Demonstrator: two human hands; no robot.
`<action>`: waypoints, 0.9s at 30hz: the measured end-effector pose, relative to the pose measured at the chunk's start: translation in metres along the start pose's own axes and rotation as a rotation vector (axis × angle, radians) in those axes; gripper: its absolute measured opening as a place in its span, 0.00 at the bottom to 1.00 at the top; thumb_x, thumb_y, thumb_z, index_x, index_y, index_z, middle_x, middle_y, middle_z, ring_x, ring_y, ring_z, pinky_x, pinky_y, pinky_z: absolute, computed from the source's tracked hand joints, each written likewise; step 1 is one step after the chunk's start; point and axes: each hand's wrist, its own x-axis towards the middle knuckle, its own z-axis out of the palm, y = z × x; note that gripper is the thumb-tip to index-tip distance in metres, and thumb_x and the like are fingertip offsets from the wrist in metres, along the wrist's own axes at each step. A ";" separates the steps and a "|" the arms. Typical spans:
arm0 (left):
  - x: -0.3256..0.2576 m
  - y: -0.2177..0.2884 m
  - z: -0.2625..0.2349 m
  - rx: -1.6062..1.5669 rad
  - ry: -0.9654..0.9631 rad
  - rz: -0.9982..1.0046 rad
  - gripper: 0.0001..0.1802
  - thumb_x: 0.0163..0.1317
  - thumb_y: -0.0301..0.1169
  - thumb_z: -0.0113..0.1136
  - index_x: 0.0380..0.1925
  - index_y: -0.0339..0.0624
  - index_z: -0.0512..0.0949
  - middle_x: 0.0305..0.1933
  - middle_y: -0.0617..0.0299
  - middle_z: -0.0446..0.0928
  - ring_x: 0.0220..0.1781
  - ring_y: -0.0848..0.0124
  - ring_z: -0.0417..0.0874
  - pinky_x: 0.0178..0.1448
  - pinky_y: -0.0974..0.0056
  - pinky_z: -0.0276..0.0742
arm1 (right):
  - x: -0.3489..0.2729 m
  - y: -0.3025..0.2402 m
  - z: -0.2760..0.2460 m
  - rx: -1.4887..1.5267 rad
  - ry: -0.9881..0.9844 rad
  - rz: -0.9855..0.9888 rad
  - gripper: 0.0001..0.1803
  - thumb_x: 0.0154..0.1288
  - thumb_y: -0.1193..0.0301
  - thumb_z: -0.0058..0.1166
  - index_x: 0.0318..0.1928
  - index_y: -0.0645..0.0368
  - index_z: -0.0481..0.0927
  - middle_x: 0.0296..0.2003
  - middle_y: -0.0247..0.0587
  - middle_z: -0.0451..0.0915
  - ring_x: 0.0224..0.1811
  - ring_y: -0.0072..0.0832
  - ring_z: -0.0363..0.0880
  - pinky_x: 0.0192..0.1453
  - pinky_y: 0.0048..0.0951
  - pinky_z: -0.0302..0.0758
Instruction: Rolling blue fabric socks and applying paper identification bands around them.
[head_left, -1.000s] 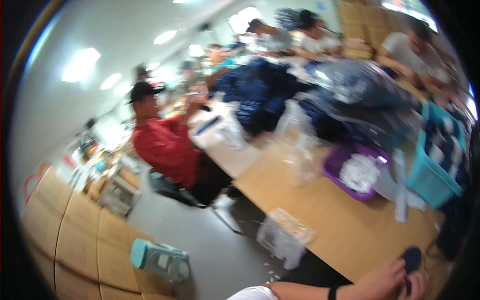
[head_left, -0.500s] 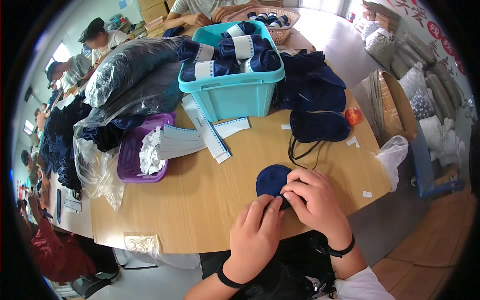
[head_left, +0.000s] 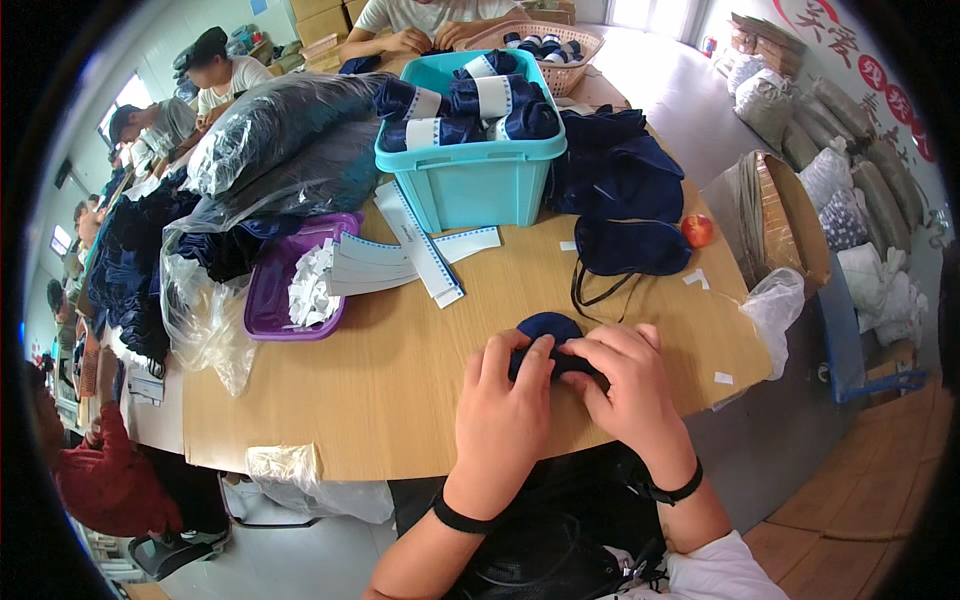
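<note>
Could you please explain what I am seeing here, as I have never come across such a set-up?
There is no machine: these are a person's bare left hand and right hand, seen by a fisheye camera on their head, so straight edges bend. Both hands hold a navy cloth piece over the table. On it stand a turquoise bin of navy bundles and a purple basket of white scraps; nearby are paper strips, a corded navy mask-shaped piece and a red fruit.

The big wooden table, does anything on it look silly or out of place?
Yes: a red fruit sits beside the navy eye mask, odd for a worktable. Small white scraps lie loose outside the purple basket.
</note>
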 end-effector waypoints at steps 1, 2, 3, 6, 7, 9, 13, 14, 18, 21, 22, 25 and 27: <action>0.000 0.001 0.000 -0.001 0.001 0.005 0.09 0.63 0.23 0.67 0.43 0.42 0.84 0.47 0.56 0.81 0.49 0.53 0.82 0.54 0.53 0.80 | 0.001 0.001 0.000 -0.002 0.004 0.000 0.15 0.57 0.72 0.72 0.47 0.55 0.88 0.39 0.37 0.84 0.45 0.38 0.82 0.53 0.40 0.68; -0.001 0.001 -0.001 -0.025 -0.011 0.024 0.09 0.64 0.23 0.67 0.44 0.42 0.83 0.47 0.56 0.81 0.49 0.52 0.82 0.54 0.53 0.80 | 0.003 0.003 0.002 -0.003 0.008 -0.004 0.12 0.60 0.72 0.69 0.45 0.55 0.88 0.39 0.38 0.83 0.46 0.39 0.82 0.52 0.41 0.68; -0.001 0.002 -0.003 -0.050 -0.023 0.044 0.10 0.64 0.24 0.66 0.46 0.42 0.83 0.48 0.56 0.81 0.48 0.52 0.82 0.54 0.53 0.80 | 0.005 0.005 0.004 -0.004 0.011 -0.008 0.09 0.63 0.72 0.67 0.44 0.55 0.87 0.39 0.39 0.83 0.46 0.40 0.82 0.52 0.41 0.67; 0.002 -0.004 0.003 -0.059 -0.016 0.036 0.10 0.65 0.24 0.65 0.47 0.41 0.82 0.48 0.54 0.81 0.48 0.50 0.83 0.54 0.52 0.80 | 0.015 0.007 0.009 0.007 -0.009 0.020 0.05 0.66 0.72 0.63 0.41 0.57 0.87 0.38 0.41 0.82 0.46 0.41 0.81 0.52 0.41 0.68; 0.005 -0.004 0.003 -0.056 -0.010 0.040 0.10 0.65 0.24 0.65 0.47 0.41 0.82 0.48 0.54 0.81 0.48 0.50 0.83 0.54 0.52 0.80 | 0.018 0.008 0.014 0.029 0.033 0.010 0.04 0.69 0.72 0.60 0.39 0.60 0.85 0.37 0.43 0.81 0.45 0.45 0.80 0.50 0.44 0.71; 0.012 -0.003 0.010 -0.048 -0.014 0.033 0.10 0.66 0.24 0.65 0.47 0.41 0.83 0.47 0.52 0.82 0.48 0.49 0.83 0.55 0.51 0.80 | 0.017 0.020 0.018 0.057 0.051 0.022 0.05 0.69 0.73 0.61 0.41 0.61 0.85 0.39 0.45 0.82 0.47 0.47 0.81 0.52 0.45 0.74; 0.009 -0.022 0.007 -0.057 0.001 0.048 0.11 0.63 0.25 0.64 0.46 0.39 0.83 0.47 0.51 0.83 0.50 0.49 0.83 0.58 0.49 0.79 | 0.020 0.006 0.032 0.194 0.184 -0.055 0.10 0.68 0.74 0.63 0.48 0.64 0.84 0.48 0.51 0.84 0.54 0.52 0.82 0.60 0.46 0.79; 0.007 -0.024 0.008 -0.059 -0.014 0.037 0.12 0.63 0.26 0.63 0.46 0.38 0.83 0.48 0.51 0.84 0.51 0.50 0.83 0.59 0.49 0.79 | 0.015 0.001 0.024 0.171 0.092 0.009 0.16 0.65 0.75 0.66 0.52 0.62 0.83 0.53 0.53 0.84 0.59 0.54 0.82 0.65 0.45 0.79; -0.004 -0.025 0.017 -0.105 0.039 0.048 0.11 0.60 0.27 0.62 0.42 0.36 0.82 0.46 0.48 0.81 0.51 0.50 0.81 0.60 0.52 0.77 | 0.007 -0.003 0.015 0.007 0.000 0.029 0.14 0.67 0.73 0.64 0.52 0.59 0.84 0.54 0.50 0.85 0.59 0.52 0.82 0.64 0.47 0.78; -0.007 -0.024 0.025 -0.060 0.014 0.054 0.10 0.60 0.29 0.61 0.39 0.37 0.81 0.43 0.50 0.79 0.50 0.52 0.78 0.58 0.53 0.76 | 0.001 -0.008 0.007 -0.101 -0.104 0.136 0.13 0.73 0.72 0.57 0.54 0.63 0.83 0.55 0.53 0.84 0.61 0.54 0.80 0.66 0.48 0.75; -0.010 -0.025 0.026 -0.053 0.037 0.067 0.09 0.60 0.29 0.60 0.39 0.37 0.81 0.43 0.50 0.78 0.51 0.53 0.78 0.59 0.53 0.76 | -0.006 0.008 0.014 -0.072 -0.055 0.064 0.13 0.75 0.71 0.55 0.54 0.64 0.82 0.56 0.55 0.82 0.62 0.54 0.78 0.68 0.48 0.73; -0.007 -0.022 0.042 -0.097 0.037 0.035 0.08 0.61 0.29 0.59 0.37 0.36 0.80 0.43 0.50 0.78 0.52 0.53 0.76 0.59 0.54 0.75 | -0.013 0.058 0.025 -0.111 -0.070 0.007 0.15 0.81 0.67 0.46 0.52 0.67 0.79 0.54 0.56 0.80 0.63 0.55 0.74 0.74 0.51 0.67; -0.007 -0.024 0.050 -0.098 0.056 0.023 0.08 0.61 0.29 0.59 0.36 0.36 0.80 0.42 0.50 0.78 0.51 0.53 0.76 0.59 0.54 0.75 | -0.010 0.073 0.030 -0.110 -0.117 -0.002 0.15 0.82 0.68 0.45 0.52 0.68 0.79 0.55 0.56 0.79 0.63 0.56 0.73 0.76 0.53 0.64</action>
